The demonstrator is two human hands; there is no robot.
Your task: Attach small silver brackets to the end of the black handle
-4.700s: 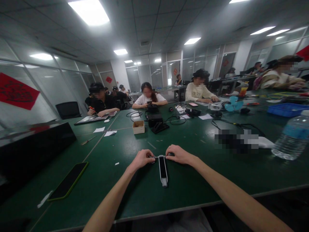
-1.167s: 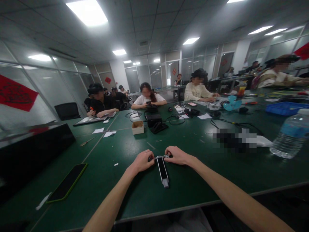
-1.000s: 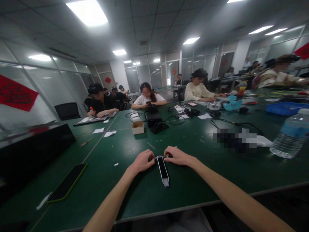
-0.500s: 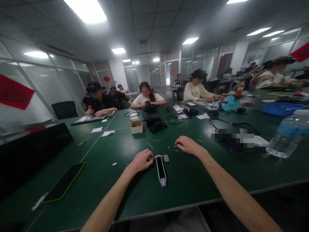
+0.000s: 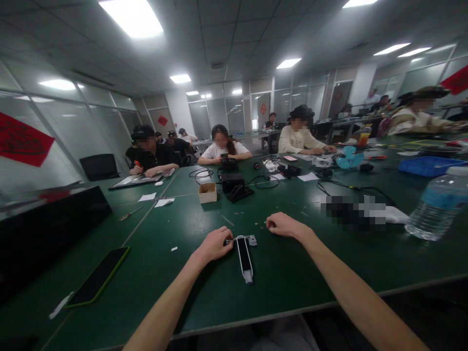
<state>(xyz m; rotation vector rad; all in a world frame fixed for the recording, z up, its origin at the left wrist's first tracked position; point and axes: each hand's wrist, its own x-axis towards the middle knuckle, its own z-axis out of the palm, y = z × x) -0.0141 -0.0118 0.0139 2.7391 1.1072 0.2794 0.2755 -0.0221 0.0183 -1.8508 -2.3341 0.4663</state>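
Note:
My left hand (image 5: 216, 243) rests on the green table with its fingers curled together. At its fingertips is a small dark piece beside the top of a long, narrow device (image 5: 244, 259) with a black middle, white edges and a grey end. What the fingers hold is mostly hidden. A small metal plate (image 5: 252, 240) sticks out at the device's upper right. To the right, my right hand (image 5: 287, 225) is closed, fingertips down on the table among tiny metal parts like nuts (image 5: 261, 227). Whatever it pinches is too small and covered to name.
A phone with a green edge (image 5: 99, 276) lies at the left, near a dark panel (image 5: 47, 239). Ahead stand a small cardboard box (image 5: 207, 193) and a black device (image 5: 233, 183). A water bottle (image 5: 435, 207) and blue tray (image 5: 429, 166) are at right. Several people sit around.
My right hand has moved slightly down over the tiny metal parts and now covers some of them. My left hand and the long device stay in place.

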